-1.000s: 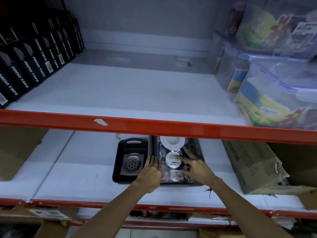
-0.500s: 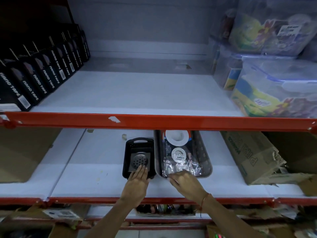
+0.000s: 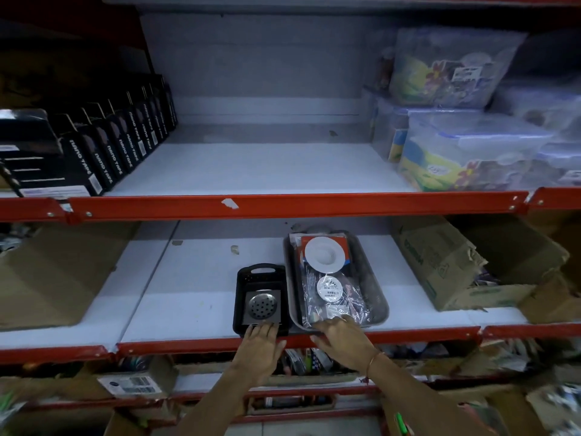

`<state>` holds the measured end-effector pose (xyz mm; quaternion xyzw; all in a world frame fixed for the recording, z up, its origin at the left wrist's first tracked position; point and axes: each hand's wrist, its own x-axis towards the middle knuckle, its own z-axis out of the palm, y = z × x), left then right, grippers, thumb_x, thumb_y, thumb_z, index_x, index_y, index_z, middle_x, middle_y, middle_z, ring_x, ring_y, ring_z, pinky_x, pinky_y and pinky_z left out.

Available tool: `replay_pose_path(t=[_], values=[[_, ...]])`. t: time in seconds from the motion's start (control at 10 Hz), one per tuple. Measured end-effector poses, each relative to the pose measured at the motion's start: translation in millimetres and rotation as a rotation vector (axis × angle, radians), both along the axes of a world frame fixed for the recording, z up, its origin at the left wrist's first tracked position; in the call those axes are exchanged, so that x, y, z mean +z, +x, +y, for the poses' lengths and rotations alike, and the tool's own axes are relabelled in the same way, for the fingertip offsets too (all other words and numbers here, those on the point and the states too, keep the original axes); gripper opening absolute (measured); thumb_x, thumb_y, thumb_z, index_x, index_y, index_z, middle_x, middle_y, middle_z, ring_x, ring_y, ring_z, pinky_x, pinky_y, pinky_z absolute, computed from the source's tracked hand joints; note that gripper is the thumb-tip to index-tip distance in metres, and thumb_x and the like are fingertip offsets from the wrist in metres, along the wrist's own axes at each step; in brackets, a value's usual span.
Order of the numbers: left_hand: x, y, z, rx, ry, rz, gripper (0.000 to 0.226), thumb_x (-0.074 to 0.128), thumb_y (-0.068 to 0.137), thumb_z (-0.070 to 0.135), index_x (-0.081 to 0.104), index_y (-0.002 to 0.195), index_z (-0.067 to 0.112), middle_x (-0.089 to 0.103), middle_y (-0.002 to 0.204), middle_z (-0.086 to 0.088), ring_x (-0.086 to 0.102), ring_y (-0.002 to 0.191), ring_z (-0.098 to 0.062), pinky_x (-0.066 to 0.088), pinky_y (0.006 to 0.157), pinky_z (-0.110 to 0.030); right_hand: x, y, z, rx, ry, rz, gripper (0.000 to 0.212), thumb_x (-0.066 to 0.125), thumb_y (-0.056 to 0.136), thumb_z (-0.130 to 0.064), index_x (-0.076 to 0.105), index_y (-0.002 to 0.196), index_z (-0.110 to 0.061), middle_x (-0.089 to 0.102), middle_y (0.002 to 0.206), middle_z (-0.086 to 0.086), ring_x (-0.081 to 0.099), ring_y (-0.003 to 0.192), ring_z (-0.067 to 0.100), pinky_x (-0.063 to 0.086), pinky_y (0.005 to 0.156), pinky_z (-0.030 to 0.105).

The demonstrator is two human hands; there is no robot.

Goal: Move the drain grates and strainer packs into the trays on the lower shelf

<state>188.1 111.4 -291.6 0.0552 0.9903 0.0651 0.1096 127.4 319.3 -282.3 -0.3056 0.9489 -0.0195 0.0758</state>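
Note:
Two trays sit side by side at the front edge of the lower shelf. The small black tray (image 3: 242, 278) holds a square metal drain grate (image 3: 262, 305). To its right, the longer grey tray (image 3: 377, 297) is filled with strainer packs (image 3: 327, 278) in clear wrap, showing white round strainers. My left hand (image 3: 259, 344) lies over the black tray's front rim, fingers touching the grate's near edge. The grey tray's front rim is gripped by my right hand (image 3: 341, 336), fingertips on the nearest pack.
Torn cardboard boxes stand on the lower shelf at left (image 3: 53, 278) and right (image 3: 456, 265). A red beam (image 3: 283, 206) fronts the upper shelf, which carries black nano tape boxes (image 3: 94, 152) at left and clear plastic containers (image 3: 471, 146) at right. Cluttered goods lie below.
Both trays have slid forward to the shelf's front edge with my hands on their near rims. My hands drew back toward me from over the packs. The view has pulled back.

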Motion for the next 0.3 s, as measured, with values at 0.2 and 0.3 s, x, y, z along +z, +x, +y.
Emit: replay_pose_path(t=[0.2,0.3], values=[[18,20,0,-0.034,0.021,0.033,0.13,-0.039,0.048,0.07,0.005,0.153,0.009,0.008,0.162,-0.008,0.003,0.15,-0.019,0.0,0.121,-0.038,25,24,4,0.017,0.038,-0.019,0.051,0.037,0.097,-0.044,0.04,0.139,-0.014,0.057,0.132,0.01,0.052,0.119,0.026,0.037,0.108,0.04],[43,20,3,-0.01,-0.017,0.149,0.12,-0.036,0.057,0.066,0.005,0.153,0.009,0.005,0.163,-0.006,-0.001,0.15,-0.016,-0.008,0.117,-0.032,54,25,3,0.016,-0.114,0.044,0.05,0.04,0.097,-0.039,0.04,0.141,-0.014,0.05,0.14,0.008,0.045,0.128,0.025,0.035,0.11,0.036]])
